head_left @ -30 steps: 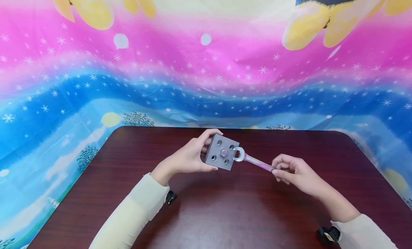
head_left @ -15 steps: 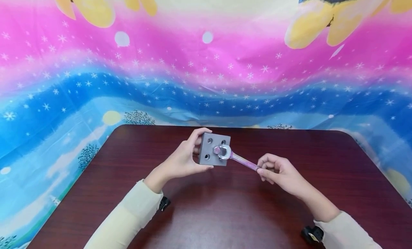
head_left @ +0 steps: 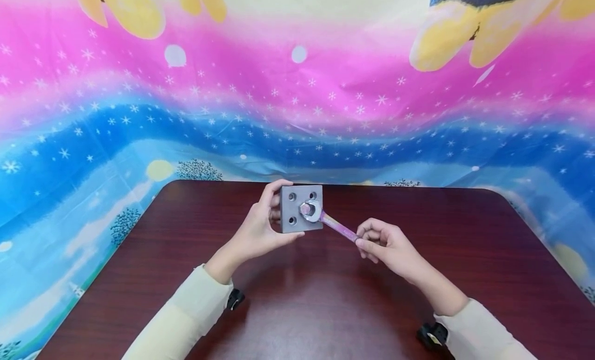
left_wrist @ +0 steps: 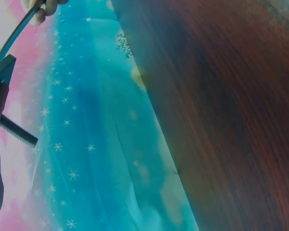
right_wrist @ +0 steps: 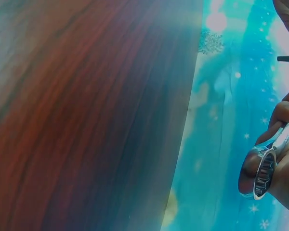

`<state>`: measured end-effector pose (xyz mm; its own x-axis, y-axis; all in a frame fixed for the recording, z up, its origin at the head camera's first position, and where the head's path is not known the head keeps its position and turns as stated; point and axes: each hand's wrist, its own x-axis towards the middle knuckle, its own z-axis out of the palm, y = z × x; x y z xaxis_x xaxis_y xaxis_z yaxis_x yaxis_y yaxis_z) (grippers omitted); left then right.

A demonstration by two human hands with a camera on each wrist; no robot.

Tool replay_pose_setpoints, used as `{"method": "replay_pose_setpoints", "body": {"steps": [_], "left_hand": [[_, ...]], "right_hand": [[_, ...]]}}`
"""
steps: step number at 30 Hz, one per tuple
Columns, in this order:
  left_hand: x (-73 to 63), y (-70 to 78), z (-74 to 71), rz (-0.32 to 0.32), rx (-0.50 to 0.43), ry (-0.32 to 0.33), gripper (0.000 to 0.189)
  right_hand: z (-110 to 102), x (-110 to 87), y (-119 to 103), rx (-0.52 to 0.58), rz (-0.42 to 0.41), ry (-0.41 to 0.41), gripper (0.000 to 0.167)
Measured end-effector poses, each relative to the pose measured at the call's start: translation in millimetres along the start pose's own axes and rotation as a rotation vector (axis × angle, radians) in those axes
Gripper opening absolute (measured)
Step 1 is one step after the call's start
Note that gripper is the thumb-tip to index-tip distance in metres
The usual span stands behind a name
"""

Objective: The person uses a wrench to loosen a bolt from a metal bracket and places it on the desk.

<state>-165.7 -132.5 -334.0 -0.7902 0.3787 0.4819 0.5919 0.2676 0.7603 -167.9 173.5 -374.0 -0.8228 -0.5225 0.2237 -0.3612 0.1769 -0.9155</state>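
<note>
My left hand (head_left: 255, 225) grips a square grey metal plate (head_left: 301, 190) by its edges, with the thumb below and fingers above and behind. Holes show near the plate's corners, and a hex bolt head (head_left: 305, 208) stands at its middle. In the left wrist view the bolt's threaded shank (left_wrist: 19, 131) sticks out of the plate's back. My right hand (head_left: 390, 246) pinches the far end of a combination wrench (head_left: 338, 227). The wrench's open end sits around the bolt head. Its toothed ring end (right_wrist: 258, 174) shows beside the right hand in the right wrist view.
Both hands are held over a dark red-brown wooden table (head_left: 316, 308). Behind its far edge hangs a colourful printed cloth (head_left: 297, 117). Black wrist cameras (head_left: 432, 335) sit under the cream sleeves (head_left: 186, 308).
The wrench has moved left, from the plate's right edge onto the bolt head. The left hand has shifted left and slightly up, turning the plate more upright.
</note>
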Motion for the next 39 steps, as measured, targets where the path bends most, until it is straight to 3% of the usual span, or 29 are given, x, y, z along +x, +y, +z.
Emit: {"method": "replay_pose_setpoints", "body": {"steps": [8, 12, 17, 24, 33, 36, 39], "left_hand": [[-4.0, 1.8, 0.0, 0.01, -0.006, 0.005, 0.096], [-6.8, 2.8, -2.3, -0.016, -0.017, -0.03, 0.096], [-12.5, 4.1, -6.1, -0.082, -0.026, -0.134, 0.097], [-15.7, 6.5, -10.7, -0.109, -0.026, -0.302, 0.095], [-13.3, 4.0, -12.8, -0.161, -0.06, -0.525, 0.092], [-12.7, 1.1, -12.9, -0.178, -0.089, -0.575, 0.09], [-14.7, -2.3, -12.1, -0.186, -0.091, -0.575, 0.089]], "right_hand": [[7, 6.3, -1, 0.035, 0.007, -0.025, 0.008], [3, 9.3, 1, 0.028, 0.032, -0.057, 0.009], [-8, 15.2, 3, -0.011, 0.057, -0.117, 0.008], [-24, 31.2, 1, -0.151, 0.081, -0.193, 0.009], [-44, 61.7, -11, -0.252, 0.038, -0.387, 0.006], [-46, 72.0, -18, -0.281, 0.025, -0.431, 0.006], [-47, 76.5, -23, -0.31, 0.007, -0.441, 0.005]]}}
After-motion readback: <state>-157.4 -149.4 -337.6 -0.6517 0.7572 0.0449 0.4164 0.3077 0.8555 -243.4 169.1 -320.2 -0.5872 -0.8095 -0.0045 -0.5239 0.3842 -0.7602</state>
